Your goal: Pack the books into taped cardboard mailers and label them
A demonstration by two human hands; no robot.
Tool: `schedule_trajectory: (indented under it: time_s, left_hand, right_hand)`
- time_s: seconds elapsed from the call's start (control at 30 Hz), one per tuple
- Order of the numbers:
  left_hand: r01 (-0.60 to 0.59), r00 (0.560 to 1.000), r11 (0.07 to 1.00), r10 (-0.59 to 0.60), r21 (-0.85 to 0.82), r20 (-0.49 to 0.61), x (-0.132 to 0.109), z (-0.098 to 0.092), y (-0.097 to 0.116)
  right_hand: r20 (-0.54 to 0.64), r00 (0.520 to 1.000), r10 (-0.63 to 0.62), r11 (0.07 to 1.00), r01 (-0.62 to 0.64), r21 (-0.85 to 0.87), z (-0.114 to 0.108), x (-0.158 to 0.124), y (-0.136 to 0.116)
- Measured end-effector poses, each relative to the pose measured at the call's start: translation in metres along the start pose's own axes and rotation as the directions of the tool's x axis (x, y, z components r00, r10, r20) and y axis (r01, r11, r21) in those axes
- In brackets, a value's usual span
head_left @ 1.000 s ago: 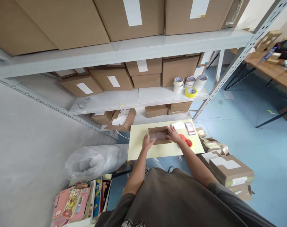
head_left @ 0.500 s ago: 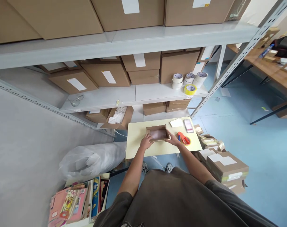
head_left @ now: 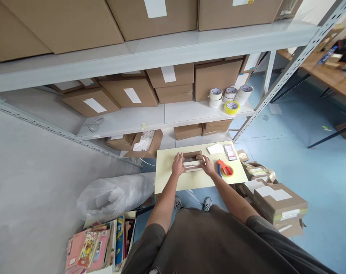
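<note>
A small open cardboard box (head_left: pixel 193 155) sits on the pale yellow table (head_left: pixel 167 182) in front of me. A white strip (head_left: pixel 191 163) lies along its near side; whether it is a flap or a separate piece I cannot tell. My left hand (head_left: pixel 177 164) grips the box's left end, fingers over the edge. At the opposite end, my right hand (head_left: pixel 207 166) is closed around the side and corner. To the right of that hand lies an orange tape dispenser (head_left: pixel 224 167) with a yellow tape roll. Behind it are white paper (head_left: pixel 215 148) and a blurred-out card (head_left: pixel 230 152).
A grey metal shelf (head_left: pixel 150 118) with several cartons stands beyond the table, tape rolls (head_left: pixel 215 98) at its right. Stacked cartons (head_left: pixel 278 201) sit on the floor to the right. A bubble-wrap roll (head_left: pixel 118 194) and magazines (head_left: pixel 90 247) are at the left.
The pinkish inside of the box is now mostly covered, and the white strip shows along its near side. My left hand has shifted up over the left end. The view has shifted slightly.
</note>
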State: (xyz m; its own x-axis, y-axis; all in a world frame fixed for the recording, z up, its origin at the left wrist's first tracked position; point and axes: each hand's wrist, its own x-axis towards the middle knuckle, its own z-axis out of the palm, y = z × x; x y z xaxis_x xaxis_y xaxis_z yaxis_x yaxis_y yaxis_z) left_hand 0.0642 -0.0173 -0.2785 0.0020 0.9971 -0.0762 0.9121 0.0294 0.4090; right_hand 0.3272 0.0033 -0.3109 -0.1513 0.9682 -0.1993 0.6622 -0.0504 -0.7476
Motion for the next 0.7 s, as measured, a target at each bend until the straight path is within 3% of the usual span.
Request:
schedule_trajectory:
  time_s: [0.13,0.37,0.5,0.7]
  left_hand:
    - [-0.005,1.000,1.000,0.005,0.007,0.010,0.004,0.009,-0.007]
    - [0.017,0.987,0.998,-0.007,-0.062,0.163,-0.016,0.034,-0.029]
    - [0.008,0.981,0.997,0.007,-0.074,0.195,-0.019,0.041,-0.034]
    - [0.036,0.974,0.999,-0.033,-0.008,0.226,-0.020,0.044,-0.041]
  right_hand:
    - [0.032,0.999,0.025,0.993,-0.021,-0.116,0.001,0.003,-0.005]
    - [0.250,0.968,0.035,0.968,0.030,-0.251,0.005,0.007,-0.004]
    - [0.173,0.985,-0.005,0.976,0.042,-0.213,-0.007,0.007,0.002]
    - [-0.086,0.996,0.026,0.973,-0.045,-0.225,-0.063,0.000,0.051]
